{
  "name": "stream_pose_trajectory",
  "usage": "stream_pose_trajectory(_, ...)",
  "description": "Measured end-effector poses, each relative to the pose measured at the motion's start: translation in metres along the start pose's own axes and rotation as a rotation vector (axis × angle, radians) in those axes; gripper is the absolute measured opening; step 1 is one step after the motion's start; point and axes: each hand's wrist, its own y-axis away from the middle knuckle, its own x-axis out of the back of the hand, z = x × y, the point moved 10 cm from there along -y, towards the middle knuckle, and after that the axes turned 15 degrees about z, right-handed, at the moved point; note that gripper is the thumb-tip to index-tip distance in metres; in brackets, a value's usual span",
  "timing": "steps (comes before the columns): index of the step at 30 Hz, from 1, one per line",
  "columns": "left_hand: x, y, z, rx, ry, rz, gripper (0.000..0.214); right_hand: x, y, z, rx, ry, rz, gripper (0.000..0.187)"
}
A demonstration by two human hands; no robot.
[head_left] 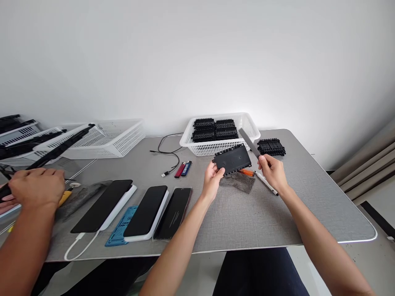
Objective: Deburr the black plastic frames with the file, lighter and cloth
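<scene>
My left hand point(212, 179) grips the left edge of a flat black plastic plate point(232, 159), held above the grey table point(277, 213). My right hand point(272, 171) is closed on the lower end of a grey file-like bar point(248, 142), whose upper end slants up over the plate toward the basket. Under the plate lie a scrap of grey cloth point(238, 182), an orange tool point(247, 172) and a white pen point(266, 183).
A white basket point(251, 124) with stacked black parts stands behind the hands, one black part point(270, 146) to its right. Three phones point(147, 210), two lighters point(183, 168) and a cable point(168, 153) lie left. A co-worker's hand point(36, 187) works at far left near more baskets point(108, 137).
</scene>
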Motion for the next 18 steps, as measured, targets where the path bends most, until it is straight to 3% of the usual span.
stream_pose_trajectory(4, -0.001, -0.001, 0.002, -0.034, 0.031, -0.008, 0.052, -0.012, 0.001, 0.000, 0.100, 0.126, -0.183, 0.048)
stream_pose_trajectory(8, -0.001, -0.002, 0.001, -0.059, 0.016, -0.013, 0.053, -0.025, 0.009, 0.002, 0.153, 0.306, -0.286, 0.055)
stream_pose_trajectory(13, -0.005, 0.000, 0.002, -0.063, 0.021, -0.049, 0.054, -0.034, 0.016, 0.003, 0.187, 0.471, -0.324, 0.057)
stream_pose_trajectory(18, -0.006, 0.001, 0.004, -0.073, 0.027, -0.054, 0.053, -0.037, 0.018, 0.005, 0.160, 0.481, -0.327, 0.058)
